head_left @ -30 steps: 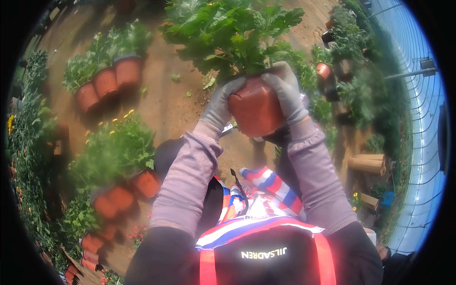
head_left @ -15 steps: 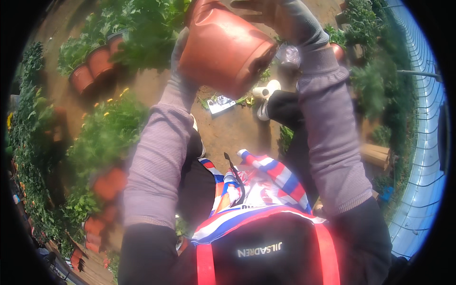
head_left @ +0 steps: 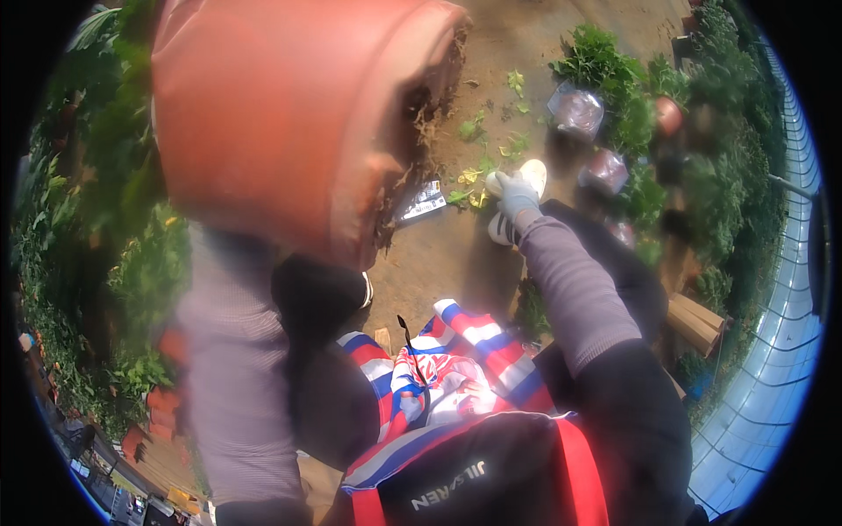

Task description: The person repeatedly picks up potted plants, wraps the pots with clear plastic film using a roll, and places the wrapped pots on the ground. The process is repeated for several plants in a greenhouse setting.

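A large terracotta-coloured plant pot (head_left: 263, 123) fills the upper left, tilted with its base toward the right. Brown roots and soil (head_left: 412, 131) poke out around that base. My left forearm runs up behind the pot; my left hand is hidden there, and the pot appears held up by it. My right hand (head_left: 519, 195), in a grey glove, reaches down by my right shoe (head_left: 502, 230). Its fingers are drawn together at a cream-white rounded object (head_left: 533, 175) on the ground, whose kind I cannot make out.
A printed packet (head_left: 424, 200) and yellowing leaves (head_left: 472, 175) lie on the soil ahead. Plastic-wrapped bundles (head_left: 577, 112) and leafy plants (head_left: 605, 66) stand to the right. Wooden pieces (head_left: 695, 323) lie nearer, beside a curved plastic wall (head_left: 754, 421). More pots (head_left: 163, 408) are at the left.
My right hand has left the pot and moved down to the cream-white object by my shoe. The pot has shifted left and now looks much larger and closer.
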